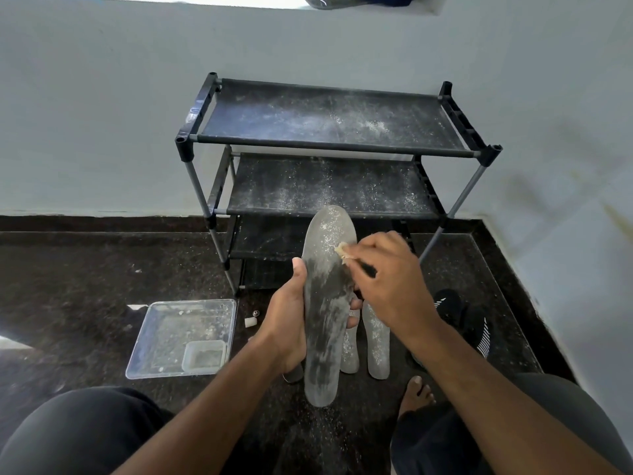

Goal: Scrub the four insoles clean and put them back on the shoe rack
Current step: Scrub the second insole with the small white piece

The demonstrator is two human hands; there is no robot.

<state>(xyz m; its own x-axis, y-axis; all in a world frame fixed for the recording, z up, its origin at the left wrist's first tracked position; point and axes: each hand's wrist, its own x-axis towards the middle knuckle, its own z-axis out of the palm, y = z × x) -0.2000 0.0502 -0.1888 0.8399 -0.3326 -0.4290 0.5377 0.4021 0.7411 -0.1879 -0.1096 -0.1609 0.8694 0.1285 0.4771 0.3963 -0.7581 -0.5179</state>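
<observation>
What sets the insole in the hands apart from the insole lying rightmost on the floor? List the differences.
The held insole is gripped by the left hand while the right hand rubs it with a brush; the floor insole lies untouched. The held insole shows a dark scrubbed middle; the floor insole is pale with powder throughout. Both are grey and dusty.

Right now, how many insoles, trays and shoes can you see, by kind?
Insoles: 3 visible: one held, two on the floor
Clear containers: 2: large tray, small tub inside it
Black shoes: 2
Total: 7
</observation>
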